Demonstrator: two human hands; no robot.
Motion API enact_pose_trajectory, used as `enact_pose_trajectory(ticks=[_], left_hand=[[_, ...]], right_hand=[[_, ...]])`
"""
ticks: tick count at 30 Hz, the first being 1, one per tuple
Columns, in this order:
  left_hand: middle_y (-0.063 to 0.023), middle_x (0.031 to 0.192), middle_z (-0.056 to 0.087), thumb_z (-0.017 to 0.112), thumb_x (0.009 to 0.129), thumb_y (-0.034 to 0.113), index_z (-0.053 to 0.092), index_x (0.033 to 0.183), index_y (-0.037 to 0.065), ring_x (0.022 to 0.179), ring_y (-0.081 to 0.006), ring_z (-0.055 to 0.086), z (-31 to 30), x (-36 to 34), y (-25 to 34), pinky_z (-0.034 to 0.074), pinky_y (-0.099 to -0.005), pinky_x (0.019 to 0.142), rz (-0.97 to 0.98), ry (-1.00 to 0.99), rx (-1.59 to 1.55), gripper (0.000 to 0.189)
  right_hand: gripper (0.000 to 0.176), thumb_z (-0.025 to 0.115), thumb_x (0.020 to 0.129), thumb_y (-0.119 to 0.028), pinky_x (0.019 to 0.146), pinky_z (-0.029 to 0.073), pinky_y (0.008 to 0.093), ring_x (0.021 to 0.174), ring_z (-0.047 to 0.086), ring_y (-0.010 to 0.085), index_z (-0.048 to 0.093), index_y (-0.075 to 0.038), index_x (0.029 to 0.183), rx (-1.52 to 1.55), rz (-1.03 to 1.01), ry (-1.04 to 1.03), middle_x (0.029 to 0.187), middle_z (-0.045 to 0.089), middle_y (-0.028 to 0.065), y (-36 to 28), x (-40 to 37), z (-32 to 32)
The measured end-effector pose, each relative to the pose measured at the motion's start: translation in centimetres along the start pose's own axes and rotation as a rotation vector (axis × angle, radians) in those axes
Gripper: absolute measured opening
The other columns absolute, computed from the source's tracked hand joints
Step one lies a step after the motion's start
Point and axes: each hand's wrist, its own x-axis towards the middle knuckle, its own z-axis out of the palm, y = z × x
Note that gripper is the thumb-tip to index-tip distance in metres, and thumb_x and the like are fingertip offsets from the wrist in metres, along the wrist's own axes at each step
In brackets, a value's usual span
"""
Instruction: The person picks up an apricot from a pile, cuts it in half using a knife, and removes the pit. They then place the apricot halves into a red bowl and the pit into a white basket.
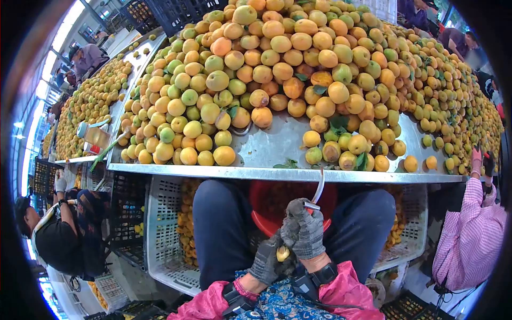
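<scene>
Both my hands wear grey gloves and are close together above my lap. My left hand (268, 260) is closed round a small yellow fruit piece (282, 253), which shows between the two gloves. In my right hand (303, 229) is a thin metal tool (312, 206), its short silvery end poking out past the fingers. A curved metal strip (320, 186) rises just behind that hand to the table edge. Beyond my hands, a red bucket (261, 217) stands between my knees, its inside partly hidden. Yellow, orange and green fruits (293, 57) are heaped on the metal table (266, 146).
White crates (160, 234) holding cut fruit flank my legs. The table's front edge (240, 172) runs across ahead of me. A jar (96, 134) stands at the left. Co-workers sit at the left (61, 234) and right (469, 234). Black crates (128, 213) are stacked at the left.
</scene>
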Motion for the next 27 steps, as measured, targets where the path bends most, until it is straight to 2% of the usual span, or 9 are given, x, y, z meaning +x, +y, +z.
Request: enact_pose_trajectory(ticks=[6,9,11,15,17,18,20,24,27], left_hand=[[-0.0034,0.117,0.059,0.053,0.089,-0.002,0.046,0.137,0.006,0.092,-0.0137,0.061,-0.2,-0.3,2.1,0.052,-0.0253,0.082,-0.010,-0.045,-0.161,0.049],[-0.0038,0.115,0.060,0.052,0.092,0.003,0.044,0.138,0.005,0.093,-0.0117,0.060,-0.6,-0.5,0.1,0.052,-0.0246,0.079,-0.264,-0.074,-0.345,0.047],[-0.0070,0.099,0.063,0.052,0.094,0.026,0.056,0.118,0.009,0.085,-0.0187,0.063,-1.1,0.0,-1.5,0.054,-0.0292,0.069,-0.540,-0.233,-1.235,0.029],[-0.0053,0.093,0.063,0.041,0.097,0.038,0.056,0.117,0.011,0.077,-0.0201,0.061,-0.4,0.3,-0.9,0.053,-0.0293,0.062,-0.487,-0.021,-0.746,0.037],[-0.0054,0.097,0.064,0.046,0.096,0.034,0.056,0.119,0.011,0.083,-0.0210,0.063,-1.3,1.4,-1.6,0.054,-0.0314,0.067,-0.600,-0.313,-1.596,0.034],[-0.0054,0.097,0.064,0.046,0.096,0.034,0.056,0.119,0.011,0.083,-0.0210,0.063,-0.9,2.2,0.4,0.054,-0.0314,0.067,-0.611,-0.311,-1.600,0.034],[-0.0053,0.101,0.065,0.048,0.096,0.035,0.057,0.114,0.010,0.084,-0.0216,0.065,0.2,3.6,4.5,0.055,-0.0339,0.071,-0.672,0.262,-0.923,0.032],[-0.0039,0.091,0.067,0.053,0.095,0.045,0.063,0.095,0.011,0.083,-0.0184,0.065,-0.5,5.9,-2.3,0.054,-0.0341,0.074,-0.640,0.206,-1.230,0.036],[-0.0036,0.081,0.064,0.051,0.093,0.054,0.063,0.092,0.011,0.071,-0.0170,0.062,-0.5,8.0,0.3,0.052,-0.0321,0.062,-0.515,0.360,-0.982,0.045]], right_hand=[[0.023,0.071,0.087,-0.031,0.042,0.039,0.0236,0.048,0.050,0.0090,0.061,-0.010,0.089,0.295,0.162,-0.058,0.061,0.052,-0.0022,-0.3,0.3,-1.2],[0.023,0.070,0.087,-0.031,0.040,0.037,0.0238,0.046,0.046,0.0087,0.059,-0.011,0.088,0.354,0.202,-0.070,0.059,0.049,-0.0031,-0.3,0.3,-1.1],[0.023,0.070,0.088,-0.031,0.040,0.036,0.0237,0.044,0.045,0.0084,0.059,-0.011,0.088,0.371,0.214,-0.063,0.058,0.046,-0.0038,-0.5,0.3,-1.0],[0.023,0.069,0.088,-0.031,0.037,0.032,0.0240,0.041,0.040,0.0080,0.057,-0.012,0.085,0.491,0.258,-0.085,0.054,0.041,-0.0047,-0.3,0.9,-0.7],[0.023,0.068,0.089,-0.031,0.036,0.032,0.0243,0.039,0.039,0.0080,0.057,-0.011,0.085,0.507,0.256,-0.066,0.054,0.040,-0.0047,-0.4,1.3,-0.6],[0.022,0.068,0.089,-0.030,0.035,0.031,0.0242,0.038,0.038,0.0081,0.057,-0.011,0.086,0.453,0.199,-0.041,0.054,0.040,-0.0046,-0.8,1.5,-0.4],[0.022,0.067,0.089,-0.029,0.035,0.031,0.0242,0.038,0.037,0.0082,0.056,-0.011,0.086,0.397,0.140,-0.021,0.054,0.040,-0.0046,-1.4,1.6,0.0],[0.019,0.067,0.089,-0.023,0.034,0.033,0.0252,0.039,0.040,0.0089,0.055,-0.008,0.089,0.351,-0.071,0.032,0.055,0.043,-0.0024,-1.7,1.9,0.4],[0.023,0.069,0.088,-0.026,0.035,0.037,0.0261,0.041,0.042,0.0106,0.053,-0.009,0.090,0.083,-0.276,0.148,0.062,0.048,0.0000,-2.0,1.8,-0.3]])
